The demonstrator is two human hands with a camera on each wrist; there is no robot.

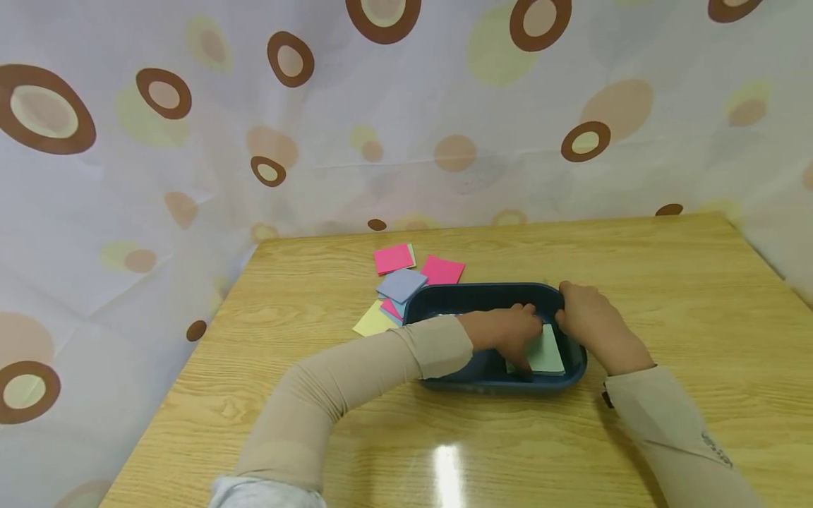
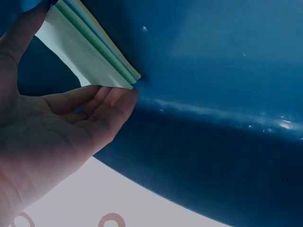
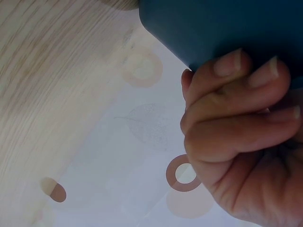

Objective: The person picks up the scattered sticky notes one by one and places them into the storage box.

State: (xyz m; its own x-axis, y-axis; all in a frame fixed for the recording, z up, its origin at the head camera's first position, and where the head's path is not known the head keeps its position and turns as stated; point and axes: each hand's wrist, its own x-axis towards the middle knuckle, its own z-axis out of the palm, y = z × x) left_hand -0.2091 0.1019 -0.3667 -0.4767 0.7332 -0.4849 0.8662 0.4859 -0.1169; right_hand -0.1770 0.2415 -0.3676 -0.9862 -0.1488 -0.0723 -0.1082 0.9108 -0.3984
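Observation:
A dark blue plastic basin [image 1: 502,386] with rounded corners sits on the table. Inside its right end lies a small stack of sticky notes [image 1: 547,353], pale green on top. My left hand [image 1: 513,333] reaches over the near left side into the basin and grips that stack. In the left wrist view, thumb and fingers span opposite edges of the notes [image 2: 83,52], which show white, green, blue and yellow layers. My right hand [image 1: 595,326] holds the basin's right rim; its fingers curl against the outer wall [image 3: 199,28] in the right wrist view.
Loose sticky notes lie behind and left of the basin: pink [image 1: 443,270], another pink [image 1: 393,259], blue [image 1: 403,285] and yellow [image 1: 373,321]. A patterned cloth [image 1: 413,106] hangs along the back and sides of the wooden table [image 1: 692,296].

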